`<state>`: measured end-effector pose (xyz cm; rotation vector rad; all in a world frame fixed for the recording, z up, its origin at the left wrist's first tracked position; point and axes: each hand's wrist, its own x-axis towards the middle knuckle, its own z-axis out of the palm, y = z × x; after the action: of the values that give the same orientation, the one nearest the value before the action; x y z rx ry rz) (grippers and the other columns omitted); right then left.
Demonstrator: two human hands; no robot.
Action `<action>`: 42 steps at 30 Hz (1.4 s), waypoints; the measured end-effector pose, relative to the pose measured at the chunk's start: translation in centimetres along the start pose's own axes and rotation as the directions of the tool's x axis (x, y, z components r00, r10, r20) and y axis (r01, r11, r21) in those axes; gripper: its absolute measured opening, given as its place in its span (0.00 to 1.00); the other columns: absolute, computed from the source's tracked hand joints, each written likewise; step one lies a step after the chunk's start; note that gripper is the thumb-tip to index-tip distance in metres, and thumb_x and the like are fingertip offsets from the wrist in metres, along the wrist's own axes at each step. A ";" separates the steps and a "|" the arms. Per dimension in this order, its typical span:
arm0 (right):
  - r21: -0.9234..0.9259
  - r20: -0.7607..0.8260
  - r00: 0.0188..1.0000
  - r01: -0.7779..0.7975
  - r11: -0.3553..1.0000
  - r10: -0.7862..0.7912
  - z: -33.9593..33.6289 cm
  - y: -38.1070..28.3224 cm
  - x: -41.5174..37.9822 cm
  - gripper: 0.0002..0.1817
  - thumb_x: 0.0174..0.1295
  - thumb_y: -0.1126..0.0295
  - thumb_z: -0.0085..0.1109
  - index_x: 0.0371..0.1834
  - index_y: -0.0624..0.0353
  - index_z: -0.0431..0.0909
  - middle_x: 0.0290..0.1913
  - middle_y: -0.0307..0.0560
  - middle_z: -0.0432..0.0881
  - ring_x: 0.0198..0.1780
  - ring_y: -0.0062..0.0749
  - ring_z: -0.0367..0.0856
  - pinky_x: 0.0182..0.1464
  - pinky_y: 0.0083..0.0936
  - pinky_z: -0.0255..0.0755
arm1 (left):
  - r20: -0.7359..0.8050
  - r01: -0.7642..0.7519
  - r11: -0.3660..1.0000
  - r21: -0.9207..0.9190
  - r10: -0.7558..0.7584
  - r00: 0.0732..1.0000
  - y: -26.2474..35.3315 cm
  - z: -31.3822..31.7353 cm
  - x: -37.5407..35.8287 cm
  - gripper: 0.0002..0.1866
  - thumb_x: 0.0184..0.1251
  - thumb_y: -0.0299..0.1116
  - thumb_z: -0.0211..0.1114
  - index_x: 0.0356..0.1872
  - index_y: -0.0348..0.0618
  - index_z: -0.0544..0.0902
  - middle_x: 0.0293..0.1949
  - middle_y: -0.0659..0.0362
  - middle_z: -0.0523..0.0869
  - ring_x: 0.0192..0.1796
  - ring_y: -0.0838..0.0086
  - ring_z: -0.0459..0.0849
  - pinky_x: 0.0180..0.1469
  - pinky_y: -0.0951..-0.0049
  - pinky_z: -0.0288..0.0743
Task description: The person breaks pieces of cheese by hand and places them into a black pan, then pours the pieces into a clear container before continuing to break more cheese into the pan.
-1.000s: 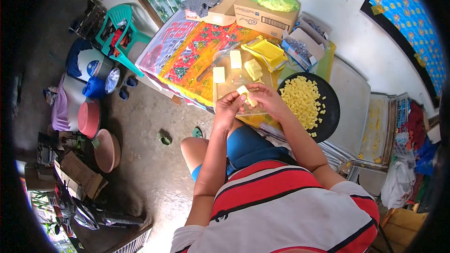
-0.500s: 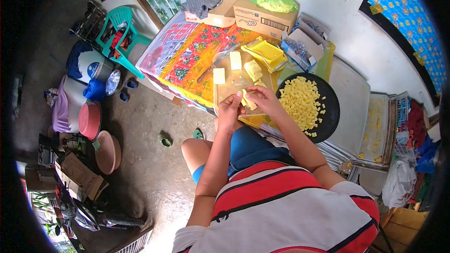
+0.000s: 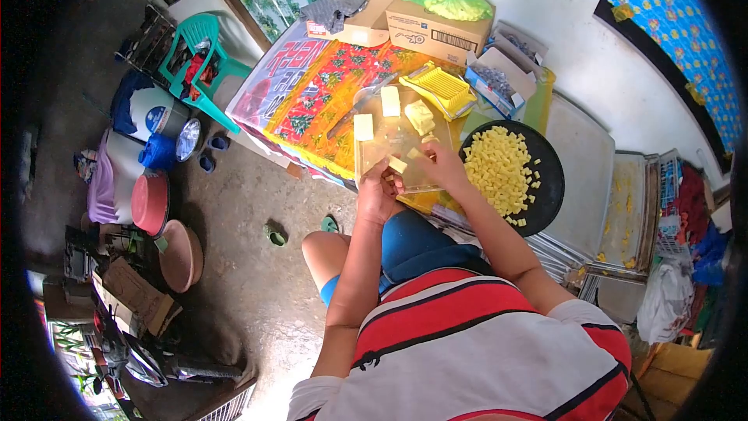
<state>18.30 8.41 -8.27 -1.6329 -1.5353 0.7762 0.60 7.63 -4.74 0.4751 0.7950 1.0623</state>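
Pinched in my left hand (image 3: 379,193) is a small pale yellow piece (image 3: 397,164), its end showing above the fingertips. My right hand (image 3: 442,166) has its fingers closed on another yellow piece (image 3: 414,154), partly hidden. Both hands are over the near edge of a clear shallow tray (image 3: 369,157). In the tray are a yellow slab (image 3: 364,127), a second slab (image 3: 390,101) and a crumpled yellow lump (image 3: 420,117). To the right of my right hand, a round black pan (image 3: 550,201) holds many small yellow cubes (image 3: 499,171).
A yellow ridged rack (image 3: 444,91) stands behind the tray, beside open boxes of small wrapped packets (image 3: 495,80). Cardboard boxes (image 3: 436,30) line the back of the table. Metal trays (image 3: 580,164) are stacked at right; a green chair (image 3: 199,62) stands left.
My hands were close together over the yellow strips. Now they are slightly apart, each with a piece; the right hand has shifted a little to the right.
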 end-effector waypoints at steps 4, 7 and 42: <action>-0.329 0.060 0.995 0.100 0.939 -0.085 0.8 1.2 -0.2 0.20 0.54 0.58 0.63 0.44 0.59 0.79 0.41 0.57 0.81 0.40 0.47 0.81 0.45 0.33 0.75 | -0.012 0.012 1.000 0.015 -0.012 1.000 -0.6 -0.5 0.1 0.17 0.65 0.37 0.57 0.48 0.34 0.78 0.27 0.59 0.78 0.24 0.74 0.76 0.28 0.74 0.70; -0.169 -0.028 0.987 0.152 0.974 -0.158 0.9 1.3 -0.3 0.21 0.57 0.57 0.63 0.47 0.61 0.79 0.42 0.55 0.82 0.42 0.42 0.82 0.46 0.29 0.74 | -0.022 0.006 1.000 0.026 -0.005 1.000 -0.7 -0.1 0.0 0.17 0.64 0.37 0.58 0.49 0.35 0.78 0.27 0.60 0.78 0.25 0.74 0.75 0.29 0.74 0.69; 0.685 -0.037 0.994 -0.049 0.727 0.102 -15.6 0.7 -9.2 0.13 0.59 0.72 0.63 0.46 0.64 0.78 0.33 0.36 0.79 0.31 0.13 0.75 0.35 0.13 0.73 | 0.391 0.065 0.913 0.403 -0.236 0.889 -7.6 12.7 -0.7 0.08 0.67 0.36 0.61 0.32 0.43 0.77 0.17 0.67 0.69 0.18 0.83 0.64 0.21 0.81 0.59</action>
<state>30.87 -2.56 -1.15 -1.1393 -0.9446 1.1490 14.65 4.08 -1.60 0.9310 0.6237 0.6124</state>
